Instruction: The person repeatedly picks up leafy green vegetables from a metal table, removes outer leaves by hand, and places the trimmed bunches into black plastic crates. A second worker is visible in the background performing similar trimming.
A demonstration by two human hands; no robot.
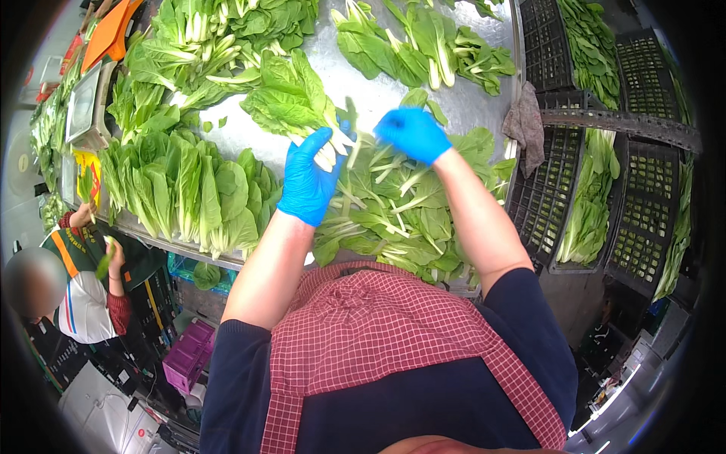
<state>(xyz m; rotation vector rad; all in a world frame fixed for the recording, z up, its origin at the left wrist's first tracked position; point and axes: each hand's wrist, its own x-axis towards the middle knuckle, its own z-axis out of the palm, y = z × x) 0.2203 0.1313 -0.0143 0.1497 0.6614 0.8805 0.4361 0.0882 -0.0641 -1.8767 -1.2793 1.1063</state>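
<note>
My left hand (311, 180), in a blue glove, grips a bunch of leafy greens (292, 93) by its pale stems. The leaves point up and left, away from me. My right hand (413, 131), gloved in blue too, is blurred above a pile of loose leaves (408, 221) that lies against my apron. Its fingers look curled, and whether they hold a leaf cannot be told. A row of greens (187, 187) stands packed together left of my left hand. More whole bunches (425, 42) lie at the far side of the metal table (238, 130).
Black plastic crates (539, 198) with greens stand along the right, below a metal bar (624, 125). A grey cloth (524, 127) hangs at the table's right edge. At left are a weighing scale (88, 108) and a person (85, 284) holding greens. A purple crate (189, 354) sits below.
</note>
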